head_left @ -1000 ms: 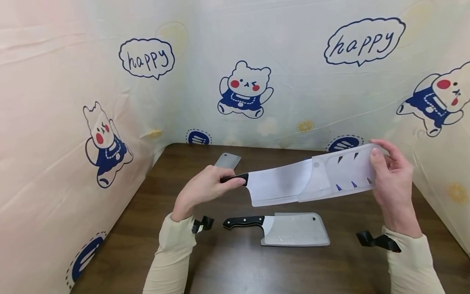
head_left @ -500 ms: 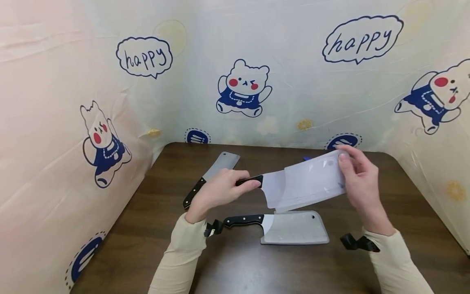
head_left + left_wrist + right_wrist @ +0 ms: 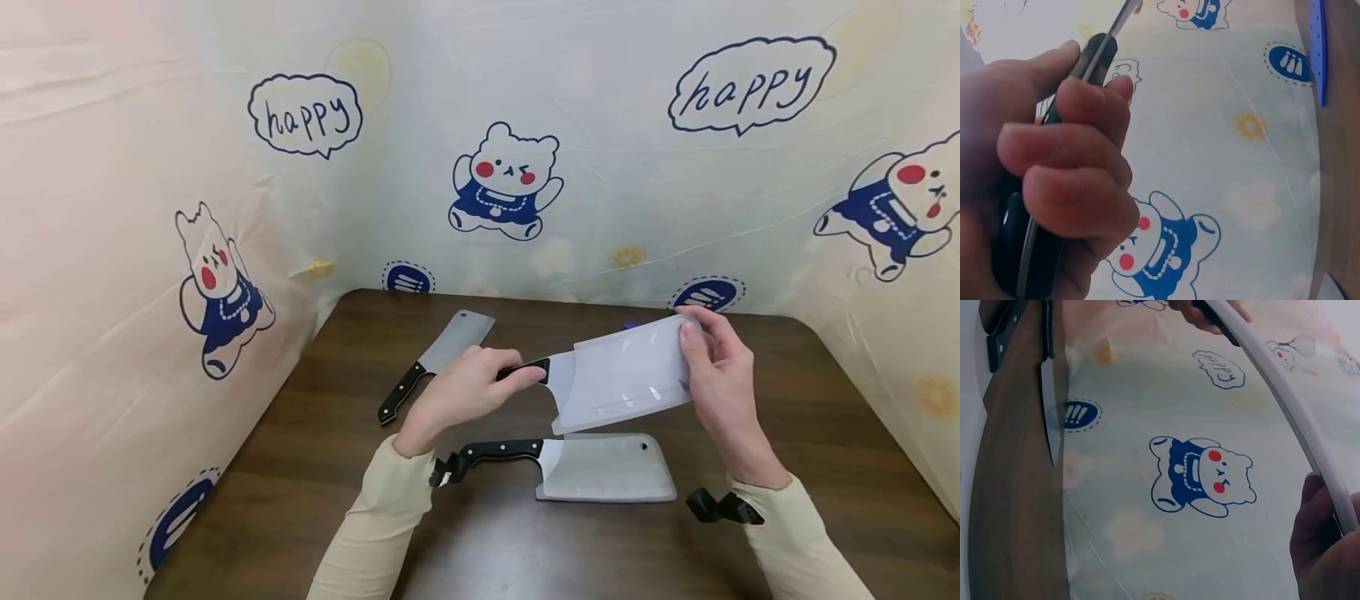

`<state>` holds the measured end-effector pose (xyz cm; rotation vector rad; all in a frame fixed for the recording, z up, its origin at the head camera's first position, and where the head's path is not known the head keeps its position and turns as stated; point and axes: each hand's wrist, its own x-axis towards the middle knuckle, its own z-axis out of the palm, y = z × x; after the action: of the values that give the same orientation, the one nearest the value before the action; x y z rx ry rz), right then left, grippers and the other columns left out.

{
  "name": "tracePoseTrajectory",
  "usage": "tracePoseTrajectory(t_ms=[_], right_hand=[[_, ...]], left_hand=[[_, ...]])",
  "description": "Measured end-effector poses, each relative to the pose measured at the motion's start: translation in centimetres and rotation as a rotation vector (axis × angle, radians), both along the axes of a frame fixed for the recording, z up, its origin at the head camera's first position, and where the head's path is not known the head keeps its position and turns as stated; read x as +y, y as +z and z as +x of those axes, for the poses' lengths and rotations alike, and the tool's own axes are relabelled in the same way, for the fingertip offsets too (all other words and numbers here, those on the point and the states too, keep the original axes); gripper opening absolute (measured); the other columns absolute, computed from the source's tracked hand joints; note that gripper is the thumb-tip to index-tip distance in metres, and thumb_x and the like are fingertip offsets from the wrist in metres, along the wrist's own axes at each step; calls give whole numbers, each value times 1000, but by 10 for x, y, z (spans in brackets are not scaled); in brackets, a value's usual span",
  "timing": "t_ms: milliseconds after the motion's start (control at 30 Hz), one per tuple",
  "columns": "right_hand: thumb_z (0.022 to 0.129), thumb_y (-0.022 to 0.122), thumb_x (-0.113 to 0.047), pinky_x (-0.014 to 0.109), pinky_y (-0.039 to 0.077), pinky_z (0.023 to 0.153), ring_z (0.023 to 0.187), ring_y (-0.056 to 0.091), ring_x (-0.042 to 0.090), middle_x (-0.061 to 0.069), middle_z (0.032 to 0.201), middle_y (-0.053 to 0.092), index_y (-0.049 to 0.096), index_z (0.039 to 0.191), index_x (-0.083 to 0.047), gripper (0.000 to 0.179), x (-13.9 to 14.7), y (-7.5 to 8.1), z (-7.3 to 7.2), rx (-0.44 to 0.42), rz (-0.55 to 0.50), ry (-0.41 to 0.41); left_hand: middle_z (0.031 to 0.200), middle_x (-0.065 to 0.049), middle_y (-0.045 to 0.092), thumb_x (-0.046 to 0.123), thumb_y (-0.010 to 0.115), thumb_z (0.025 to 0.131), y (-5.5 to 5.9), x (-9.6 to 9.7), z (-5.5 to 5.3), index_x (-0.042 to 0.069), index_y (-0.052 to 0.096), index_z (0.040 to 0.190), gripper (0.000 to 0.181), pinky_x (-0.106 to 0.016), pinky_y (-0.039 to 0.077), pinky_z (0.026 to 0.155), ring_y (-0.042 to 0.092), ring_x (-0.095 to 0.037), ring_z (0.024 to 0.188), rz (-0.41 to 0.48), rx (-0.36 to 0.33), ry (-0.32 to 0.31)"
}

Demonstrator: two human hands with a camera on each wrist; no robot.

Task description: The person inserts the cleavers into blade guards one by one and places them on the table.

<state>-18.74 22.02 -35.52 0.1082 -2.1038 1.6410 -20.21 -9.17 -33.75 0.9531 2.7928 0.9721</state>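
My left hand [image 3: 461, 393] grips the black handle [image 3: 538, 372] of a cleaver; in the left wrist view its fingers curl round that handle [image 3: 1099, 56]. Most of the cleaver's blade [image 3: 562, 371] lies inside a translucent white blade cover [image 3: 630, 371], with a strip showing near the handle. My right hand [image 3: 722, 379] pinches the cover's outer end, thumb on the near face. Seen from the right wrist, the cover [image 3: 1291, 403] appears edge-on. Just below the hands a second cleaver [image 3: 603, 471] rests on the table, its blade in a similar cover.
A third cleaver [image 3: 459, 335], its blade bare, lies slantwise at the back left of the brown table [image 3: 315, 517]. Part of a blue object [image 3: 1318, 50] shows at the table's back edge. A printed cloth [image 3: 600, 192] hangs round the back and sides.
The blade has slid much deeper into the cover. My right hand moved left with the cover, while my left hand moved right with the cleaver, uncovering the third cleaver's handle.
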Motion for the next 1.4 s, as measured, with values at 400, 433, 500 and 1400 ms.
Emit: tracePoseTrajectory(t_ms=[400, 433, 500, 1400], right_hand=[[104, 48, -22, 26, 57, 63, 84, 65, 4, -6, 118, 59, 48, 139, -10, 38, 29, 6, -10, -45, 286, 218], [104, 48, -23, 27, 57, 63, 83, 65, 4, 0, 119, 60, 48, 139, -10, 38, 30, 5, -11, -58, 295, 221], [104, 48, -26, 26, 57, 63, 83, 64, 4, 11, 122, 59, 48, 139, -10, 38, 33, 4, -13, -82, 317, 220], [102, 51, -35, 51, 49, 91, 110, 58, 38, 27, 128, 57, 38, 146, -13, 51, 43, -50, -54, -394, 528, 381]], left_hand=[[74, 7, 59, 40, 66, 93, -11, -14, -9, 18, 65, 112, 29, -24, 44, 56, 53, -7, 59, -11, -77, -95], [76, 7, 60, 37, 66, 93, -13, -16, -11, 18, 65, 114, 28, -24, 44, 56, 53, -7, 59, -6, -85, -100], [80, 6, 61, 33, 67, 93, -14, -18, -13, 18, 64, 115, 27, -24, 44, 56, 53, -8, 60, 7, -100, -95], [79, -3, 66, 36, 70, 91, -42, -32, -42, 16, 68, 106, 26, -29, 45, 58, 64, -28, 59, -178, -260, 99]])
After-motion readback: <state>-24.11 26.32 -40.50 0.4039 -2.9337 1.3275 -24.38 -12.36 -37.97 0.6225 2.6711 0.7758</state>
